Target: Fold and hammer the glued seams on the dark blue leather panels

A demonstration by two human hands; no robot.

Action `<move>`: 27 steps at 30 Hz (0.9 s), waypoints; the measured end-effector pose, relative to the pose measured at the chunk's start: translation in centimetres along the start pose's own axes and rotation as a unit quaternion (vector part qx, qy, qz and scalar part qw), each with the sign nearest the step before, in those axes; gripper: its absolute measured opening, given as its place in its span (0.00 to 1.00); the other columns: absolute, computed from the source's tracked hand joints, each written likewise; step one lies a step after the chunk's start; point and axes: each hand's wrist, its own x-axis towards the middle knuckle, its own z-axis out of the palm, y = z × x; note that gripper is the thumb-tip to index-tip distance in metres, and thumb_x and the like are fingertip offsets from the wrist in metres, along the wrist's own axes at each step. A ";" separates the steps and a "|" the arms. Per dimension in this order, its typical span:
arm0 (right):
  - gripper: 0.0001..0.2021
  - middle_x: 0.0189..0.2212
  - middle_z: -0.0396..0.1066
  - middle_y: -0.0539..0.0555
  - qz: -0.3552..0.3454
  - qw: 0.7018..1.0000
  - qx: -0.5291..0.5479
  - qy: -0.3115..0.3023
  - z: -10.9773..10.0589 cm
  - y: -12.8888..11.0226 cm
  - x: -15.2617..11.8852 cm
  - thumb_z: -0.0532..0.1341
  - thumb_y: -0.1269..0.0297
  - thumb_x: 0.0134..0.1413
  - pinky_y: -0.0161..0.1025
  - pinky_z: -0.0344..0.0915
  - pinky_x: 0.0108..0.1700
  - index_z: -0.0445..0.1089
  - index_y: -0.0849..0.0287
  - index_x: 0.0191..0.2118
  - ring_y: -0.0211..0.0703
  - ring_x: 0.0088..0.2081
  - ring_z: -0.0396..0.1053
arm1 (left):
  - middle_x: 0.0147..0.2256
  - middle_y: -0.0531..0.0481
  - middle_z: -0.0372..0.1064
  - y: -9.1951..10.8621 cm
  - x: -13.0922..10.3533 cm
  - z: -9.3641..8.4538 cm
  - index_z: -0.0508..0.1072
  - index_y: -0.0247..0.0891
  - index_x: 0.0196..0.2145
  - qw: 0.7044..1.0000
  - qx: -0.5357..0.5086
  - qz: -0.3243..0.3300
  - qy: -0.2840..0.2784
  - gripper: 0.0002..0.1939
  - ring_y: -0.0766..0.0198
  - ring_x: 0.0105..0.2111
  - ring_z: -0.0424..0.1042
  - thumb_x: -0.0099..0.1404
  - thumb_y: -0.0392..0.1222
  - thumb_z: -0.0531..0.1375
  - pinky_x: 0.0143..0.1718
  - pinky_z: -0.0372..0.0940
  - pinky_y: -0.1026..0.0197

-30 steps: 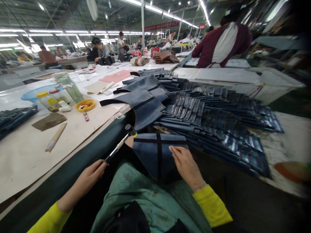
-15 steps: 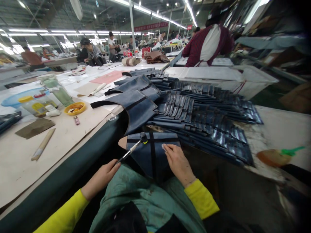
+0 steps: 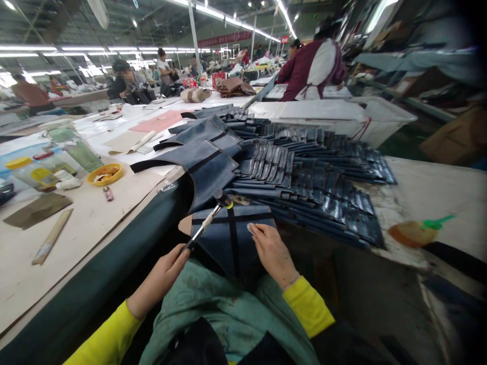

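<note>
My left hand (image 3: 173, 262) is wrapped round the grip of a hammer (image 3: 207, 221) with a metal shaft and a dark head with a yellow face. The hammer head is raised over the upper edge of a dark blue leather piece (image 3: 215, 235) crossed by black strips, which lies at my lap. Over the right part of that piece is my right hand (image 3: 272, 251), thumb and fingers pinched together. A small whitish bit shows at its fingertips, too small to name. Just beyond, more blue leather pieces (image 3: 211, 170) with black strips overlap on the table.
Stacked folded blue leather pieces (image 3: 323, 192) fan out to the right, near an orange bottle (image 3: 413, 233) with a green nozzle. Left on the table (image 3: 95, 228) are a yellow dish (image 3: 104, 175), jars (image 3: 28, 175) and a wooden-handled brush (image 3: 53, 235). A co-worker (image 3: 310, 66) bends beyond a white bin (image 3: 388, 119).
The camera view has turned slightly to the right, so the scene sits further left. The hammer is held a little higher over the leather piece; my right hand keeps its pinch.
</note>
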 end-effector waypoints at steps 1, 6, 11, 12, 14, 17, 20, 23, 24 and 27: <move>0.16 0.44 0.65 0.59 0.001 1.000 0.001 0.001 0.0 0.0 0.0 0.51 0.70 0.60 0.45 0.64 0.49 0.65 0.61 0.53 0.47 0.47 0.60 | 0.31 0.50 0.70 0.0 0.1 0.1 0.69 0.37 0.39 1.000 0.013 0.002 -0.011 0.22 0.61 0.32 0.68 0.64 0.57 0.47 0.35 0.62 0.64; 0.17 0.44 0.65 0.59 0.003 1.000 0.004 -0.001 -0.1 0.0 -0.1 0.51 0.70 0.60 0.44 0.65 0.48 0.64 0.60 0.53 0.47 0.47 0.60 | 0.37 0.49 0.71 0.5 -0.1 -0.3 0.67 0.40 0.46 0.999 0.054 0.009 -0.001 0.21 0.59 0.38 0.70 0.65 0.55 0.46 0.41 0.62 0.63; 0.16 0.45 0.65 0.60 0.003 1.000 0.002 0.004 -0.1 0.1 0.0 0.52 0.70 0.60 0.45 0.65 0.48 0.65 0.61 0.53 0.48 0.47 0.60 | 0.41 0.47 0.72 0.8 -0.4 -0.2 0.65 0.41 0.50 0.995 0.098 0.005 -0.023 0.22 0.57 0.41 0.70 0.66 0.55 0.45 0.45 0.62 0.60; 0.16 0.44 0.65 0.60 0.001 1.000 0.002 0.004 0.0 0.1 0.0 0.52 0.71 0.59 0.44 0.65 0.48 0.65 0.62 0.53 0.48 0.47 0.61 | 0.41 0.47 0.72 0.8 -0.4 -0.1 0.66 0.41 0.49 0.994 0.108 0.001 -0.032 0.22 0.56 0.42 0.71 0.66 0.55 0.45 0.45 0.62 0.60; 0.16 0.44 0.65 0.60 -0.001 1.000 0.001 0.004 0.2 0.2 -0.1 0.53 0.71 0.59 0.44 0.65 0.48 0.65 0.62 0.53 0.48 0.47 0.61 | 0.44 0.47 0.71 0.7 -0.4 0.0 0.66 0.42 0.50 0.993 0.117 0.001 -0.024 0.22 0.56 0.44 0.70 0.66 0.55 0.45 0.47 0.61 0.61; 0.17 0.45 0.65 0.59 0.000 1.000 0.003 0.007 0.3 0.3 -0.1 0.53 0.71 0.59 0.44 0.65 0.48 0.65 0.61 0.53 0.48 0.47 0.60 | 0.49 0.48 0.68 0.7 -0.3 0.0 0.63 0.42 0.53 0.993 0.112 0.018 0.012 0.23 0.57 0.48 0.68 0.66 0.55 0.46 0.49 0.60 0.61; 0.17 0.44 0.65 0.59 0.001 1.000 0.008 0.010 0.3 0.2 -0.1 0.52 0.71 0.59 0.45 0.65 0.49 0.65 0.61 0.53 0.48 0.47 0.60 | 0.46 0.47 0.70 0.7 -0.2 0.2 0.63 0.41 0.52 0.992 0.123 0.010 -0.011 0.23 0.56 0.46 0.69 0.66 0.55 0.45 0.48 0.61 0.60; 0.16 0.44 0.65 0.59 0.001 1.000 0.011 0.011 0.1 0.1 -0.1 0.53 0.72 0.59 0.45 0.65 0.49 0.65 0.62 0.53 0.48 0.46 0.60 | 0.45 0.47 0.70 0.8 0.1 0.3 0.65 0.42 0.51 0.992 0.119 0.003 -0.033 0.23 0.56 0.45 0.70 0.66 0.56 0.46 0.48 0.61 0.60; 0.16 0.44 0.65 0.59 0.001 1.000 0.012 0.010 0.1 0.1 -0.1 0.53 0.72 0.59 0.45 0.65 0.49 0.65 0.62 0.53 0.48 0.46 0.60 | 0.45 0.47 0.70 0.9 0.2 0.4 0.64 0.42 0.51 0.994 0.109 0.008 -0.022 0.23 0.56 0.45 0.69 0.66 0.56 0.45 0.48 0.61 0.60; 0.17 0.45 0.65 0.59 0.000 1.000 0.015 0.010 0.0 0.2 -0.2 0.53 0.72 0.59 0.45 0.65 0.49 0.64 0.62 0.53 0.48 0.47 0.60 | 0.45 0.47 0.70 1.2 0.6 0.6 0.61 0.42 0.53 0.996 0.079 0.028 0.020 0.24 0.58 0.45 0.69 0.66 0.56 0.45 0.48 0.61 0.60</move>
